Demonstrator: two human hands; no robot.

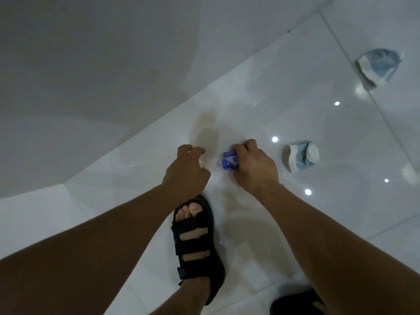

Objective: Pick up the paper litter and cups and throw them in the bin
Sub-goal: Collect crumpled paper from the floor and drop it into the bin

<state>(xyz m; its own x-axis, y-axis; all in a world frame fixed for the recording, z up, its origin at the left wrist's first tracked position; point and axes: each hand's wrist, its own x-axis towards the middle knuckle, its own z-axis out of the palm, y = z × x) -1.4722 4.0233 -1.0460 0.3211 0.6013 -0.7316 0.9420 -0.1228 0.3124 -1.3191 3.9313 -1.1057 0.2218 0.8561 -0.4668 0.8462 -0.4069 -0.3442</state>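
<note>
Though close to the wall (pixel 91 76) (left), right hand (pixel 254 167) grips litter (pixel 227 161).

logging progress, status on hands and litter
Right hand grips blue-and-white crumpled paper. Left hand curled over white scrap, grip unclear. Near blue cup and far blue cup crushed on floor. Bin not in view.

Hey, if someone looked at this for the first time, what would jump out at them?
Two bare hands reach down to the glossy white floor at centre: the right hand grips crumpled blue-and-white litter, the left hand curls beside it. A nearer pale-blue cup and a farther pale-blue cup lie crushed on the tiles to the right, and a black sandal stands just below the hands.
</note>
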